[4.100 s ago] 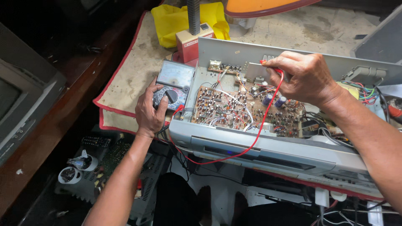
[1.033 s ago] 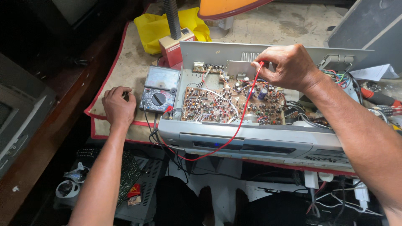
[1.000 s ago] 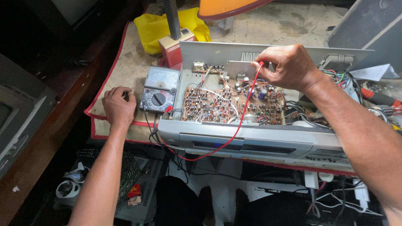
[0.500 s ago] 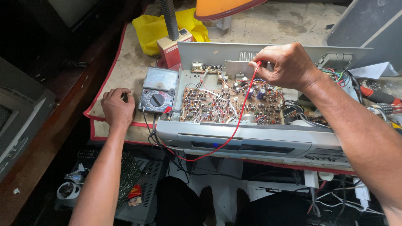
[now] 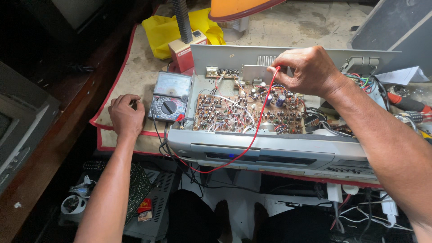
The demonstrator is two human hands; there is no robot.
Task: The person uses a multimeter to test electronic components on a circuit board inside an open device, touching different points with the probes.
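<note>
The right hand (image 5: 306,69) pinches a red probe (image 5: 275,72) over the circuit board (image 5: 247,112). The left hand (image 5: 126,116), curled closed, rests on the table (image 5: 130,85) at nine o'clock of the multimeter (image 5: 170,102); any grip is hidden.

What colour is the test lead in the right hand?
Red. The test lead runs from the right hand down across the circuit board; clearest in the head view.

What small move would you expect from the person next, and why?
Probably a glance at the meter: the right hand holds the red probe over the circuit board, while the left hand rests beside the meter.
</note>
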